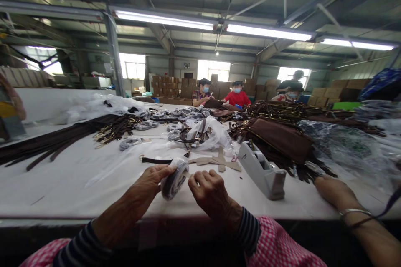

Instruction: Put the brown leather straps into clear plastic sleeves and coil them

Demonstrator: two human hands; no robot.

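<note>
My left hand (142, 187) grips a coiled strap (173, 183) wrapped in clear plastic, held on edge just above the white table (103, 196). At the coil's right side, my right hand (211, 194) pinches a short pale strip that looks like tape; its end meets the coil. Right of that hand stands a grey tape dispenser (261, 171). A dark strap with a metal clasp (156, 160) lies just behind the coil, and flat tan strips (224, 160) cross one another beside it.
Several wrapped coils (131, 144), long dark straps (72, 133) and a plastic bag (211, 131) cover the table's far part. Brown bags (275, 137) are piled at right. A co-worker's hand (335, 192) reaches in from the right. Masked people (238, 98) work across the table.
</note>
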